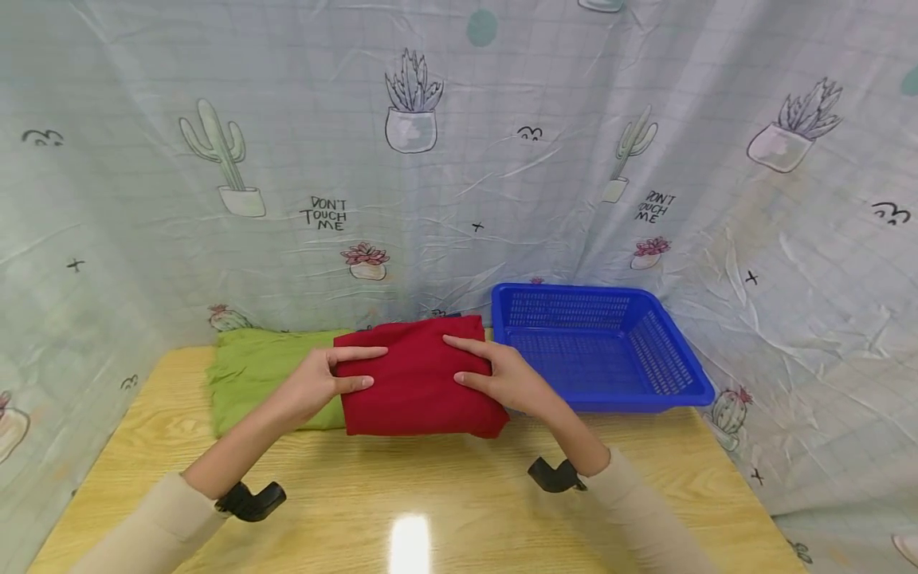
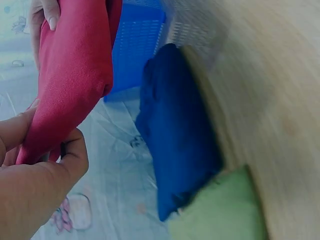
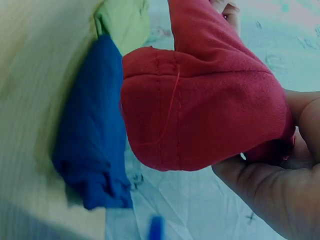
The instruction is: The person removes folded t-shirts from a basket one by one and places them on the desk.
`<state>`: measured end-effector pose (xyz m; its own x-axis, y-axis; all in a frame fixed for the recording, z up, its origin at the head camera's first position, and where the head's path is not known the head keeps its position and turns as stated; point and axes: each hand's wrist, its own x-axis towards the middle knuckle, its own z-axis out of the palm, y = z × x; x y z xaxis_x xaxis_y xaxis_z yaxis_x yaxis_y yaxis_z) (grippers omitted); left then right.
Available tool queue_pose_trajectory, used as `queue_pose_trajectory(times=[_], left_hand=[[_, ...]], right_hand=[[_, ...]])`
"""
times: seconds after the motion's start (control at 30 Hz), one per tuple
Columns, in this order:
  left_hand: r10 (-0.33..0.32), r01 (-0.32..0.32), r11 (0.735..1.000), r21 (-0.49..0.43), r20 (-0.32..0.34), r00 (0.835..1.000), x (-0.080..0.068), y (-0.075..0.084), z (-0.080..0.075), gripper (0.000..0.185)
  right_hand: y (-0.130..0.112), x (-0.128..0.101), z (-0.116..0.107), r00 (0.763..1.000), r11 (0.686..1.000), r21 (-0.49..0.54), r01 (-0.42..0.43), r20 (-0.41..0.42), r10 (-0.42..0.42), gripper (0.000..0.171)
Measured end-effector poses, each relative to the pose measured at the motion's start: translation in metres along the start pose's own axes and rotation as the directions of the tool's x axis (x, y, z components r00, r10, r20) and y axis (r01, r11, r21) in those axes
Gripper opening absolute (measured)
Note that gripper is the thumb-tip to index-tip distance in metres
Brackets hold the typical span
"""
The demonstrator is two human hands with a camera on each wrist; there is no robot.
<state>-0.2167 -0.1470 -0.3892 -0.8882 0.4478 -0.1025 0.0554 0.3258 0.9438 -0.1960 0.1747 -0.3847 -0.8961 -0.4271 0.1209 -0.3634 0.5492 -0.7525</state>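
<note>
A folded red cloth [image 1: 419, 379] is being held just above the wooden worktop [image 1: 430, 494], apparently clear of it, before a cactus-print curtain [image 1: 502, 159]. Left hand [image 1: 315, 383] and right hand [image 1: 502, 375] are pinching its side edges, fingers curled. A green cloth [image 1: 265, 375], blue cloth [image 2: 175, 135] and blue basket [image 1: 688, 375] are lying near.

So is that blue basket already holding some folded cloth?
No, the blue basket shows only its bare mesh floor; the red cloth is held between both hands beside it.
</note>
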Motion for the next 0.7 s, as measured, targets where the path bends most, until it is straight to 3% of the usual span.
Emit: queue_pose_trajectory(times=[0.23, 0.4, 0.5, 0.7], left_hand=[[-0.066, 0.065, 0.997, -0.033, -0.013, 0.998, -0.019, -0.036, 0.001, 0.049], [-0.103, 0.104, 0.994, 0.025, -0.033, 0.994, -0.024, -0.068, 0.011, 0.048], [-0.13, 0.13, 0.989, 0.064, -0.009, 0.991, -0.025, -0.084, 0.021, 0.048], [-0.15, 0.15, 0.985, 0.091, -0.003, 0.989, -0.018, -0.095, 0.035, 0.053]], right_hand=[[0.012, -0.005, 0.04, 0.998, 1.0, -0.005, 0.013, 0.064, -0.012, 0.06], [0.028, -0.011, 0.068, 0.989, 0.998, -0.057, 0.003, 0.151, 0.006, 0.061], [0.038, -0.014, 0.084, 0.976, 0.992, -0.122, -0.02, 0.211, 0.046, 0.06], [0.048, -0.019, 0.096, 0.97, 0.978, -0.207, -0.026, 0.232, 0.075, 0.058]])
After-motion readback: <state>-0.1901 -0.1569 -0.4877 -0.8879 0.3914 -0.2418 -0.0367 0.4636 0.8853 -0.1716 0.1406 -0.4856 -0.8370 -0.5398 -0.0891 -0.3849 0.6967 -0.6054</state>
